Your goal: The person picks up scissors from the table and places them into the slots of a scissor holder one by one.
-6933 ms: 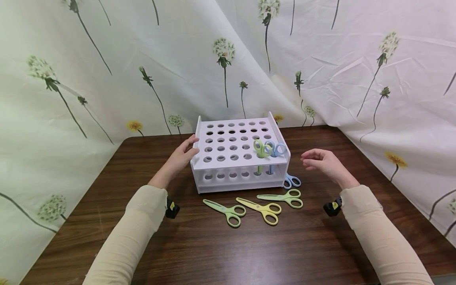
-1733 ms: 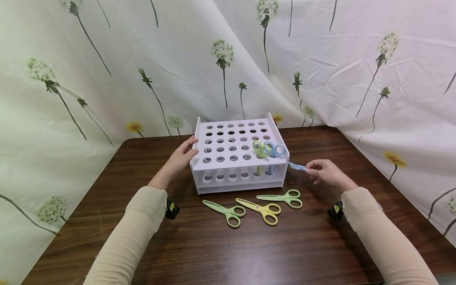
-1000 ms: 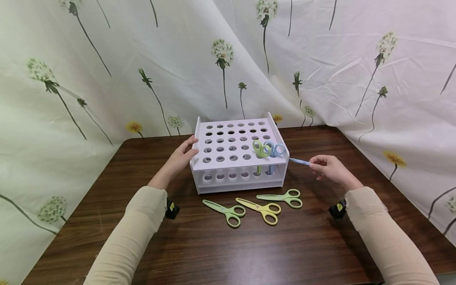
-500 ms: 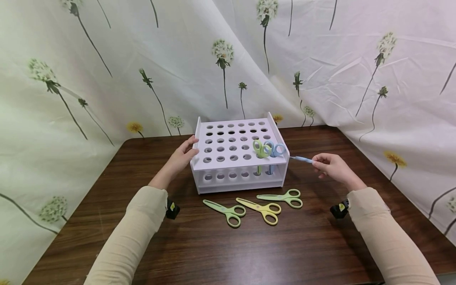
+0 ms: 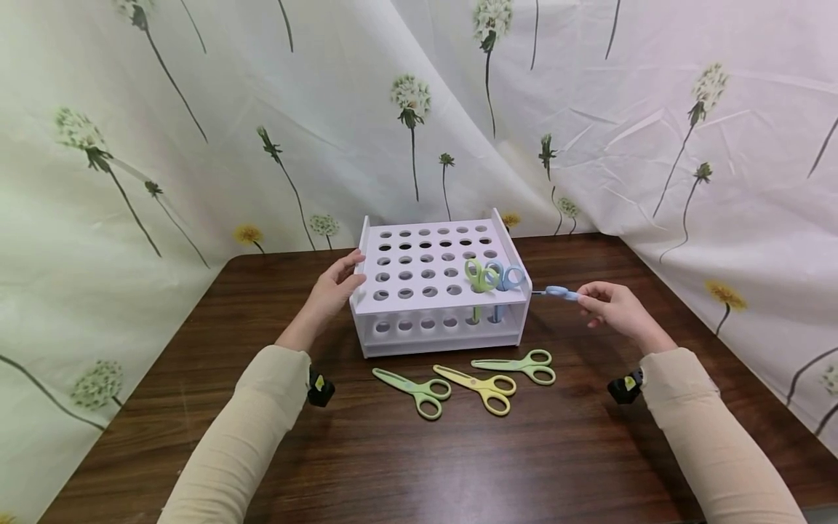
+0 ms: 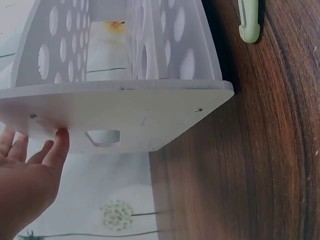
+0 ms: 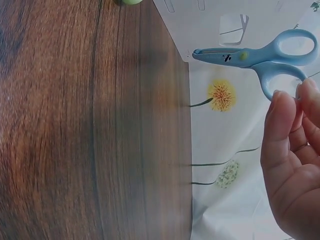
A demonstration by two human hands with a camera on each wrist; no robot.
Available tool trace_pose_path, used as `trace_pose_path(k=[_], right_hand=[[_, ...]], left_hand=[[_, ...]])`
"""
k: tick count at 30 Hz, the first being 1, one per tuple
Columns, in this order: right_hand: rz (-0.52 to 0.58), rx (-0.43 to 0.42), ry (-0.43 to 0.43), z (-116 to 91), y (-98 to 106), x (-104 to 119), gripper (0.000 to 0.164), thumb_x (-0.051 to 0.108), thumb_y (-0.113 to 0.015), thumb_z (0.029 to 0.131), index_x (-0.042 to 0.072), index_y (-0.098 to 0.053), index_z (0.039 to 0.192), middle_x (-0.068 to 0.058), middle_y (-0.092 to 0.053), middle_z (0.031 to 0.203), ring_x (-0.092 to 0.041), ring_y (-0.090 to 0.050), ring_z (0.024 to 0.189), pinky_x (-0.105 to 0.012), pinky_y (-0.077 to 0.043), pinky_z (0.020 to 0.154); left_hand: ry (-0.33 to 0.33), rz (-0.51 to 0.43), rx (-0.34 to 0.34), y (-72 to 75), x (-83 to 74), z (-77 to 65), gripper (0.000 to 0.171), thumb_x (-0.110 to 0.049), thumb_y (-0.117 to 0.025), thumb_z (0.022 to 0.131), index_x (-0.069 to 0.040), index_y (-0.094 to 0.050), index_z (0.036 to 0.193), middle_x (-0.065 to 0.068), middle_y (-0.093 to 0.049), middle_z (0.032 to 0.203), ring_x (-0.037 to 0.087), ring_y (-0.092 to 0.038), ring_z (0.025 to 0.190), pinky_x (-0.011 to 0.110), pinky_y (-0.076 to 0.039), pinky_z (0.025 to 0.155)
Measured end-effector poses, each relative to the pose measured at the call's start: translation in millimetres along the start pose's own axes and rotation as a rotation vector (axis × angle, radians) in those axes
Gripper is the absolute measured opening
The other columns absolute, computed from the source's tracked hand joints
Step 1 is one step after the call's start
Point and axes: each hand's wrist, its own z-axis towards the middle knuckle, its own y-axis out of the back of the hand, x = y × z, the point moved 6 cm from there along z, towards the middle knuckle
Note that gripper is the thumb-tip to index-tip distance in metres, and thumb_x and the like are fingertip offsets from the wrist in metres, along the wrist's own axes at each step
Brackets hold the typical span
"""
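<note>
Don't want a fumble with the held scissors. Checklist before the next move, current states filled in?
1. Right hand pinching the blue scissors by a handle loop: ok.
2. Blades closed: ok, by the right wrist view.
3. Blades pointing down: not ok, held roughly level, tip toward the white rack.
4. Tip clear of the right side panel: cannot tell, the two meet in the head view.
5. Left hand at the rack: ok, fingers at its left side panel.
6. Free front-row holes: ok, four left of the racked green scissors.
</note>
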Motion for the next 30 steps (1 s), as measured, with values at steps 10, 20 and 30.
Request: trace_pose_path(k=[10,20,30], right_hand=[[0.032,-0.023,0.009,-2.4,3.8,0.7,0.031,0.014,-0.054,0.094,-0.014,-0.05,0.107,-0.02,-0.057,0.083,-0.019,-0.059,0.07,-0.038,-0.053,0.062],[0.116,-0.064,0.013,-2.9,11.5,4.8,0.025,0.012,-0.052,0.094,-0.012,-0.05,0.104,-0.015,-0.057,0.082,-0.009,-0.057,0.07,-0.037,-0.053,0.065],[0.204,-0.101,0.085,-2.0,23.3,17.0,0.025,0.013,-0.054,0.094,-0.011,-0.049,0.1,0.0,-0.062,0.078,-0.01,-0.061,0.07,-0.022,-0.051,0.063]], left_hand=[[0.032,-0.049,0.009,1.5,6.8,-1.8,0.046,-0.016,-0.052,0.095,-0.007,-0.039,0.138,0.004,-0.031,0.146,0.023,-0.025,0.133,0.042,-0.024,0.105],[0.068,-0.112,0.014,0.3,-3.3,-7.8,0.048,-0.011,-0.053,0.094,-0.003,-0.037,0.139,0.008,-0.03,0.146,0.026,-0.023,0.134,0.043,-0.022,0.105],[0.047,-0.1,0.0,1.6,5.4,-3.5,0.048,-0.016,-0.055,0.093,-0.006,-0.039,0.138,0.007,-0.032,0.145,0.023,-0.026,0.133,0.041,-0.024,0.105]])
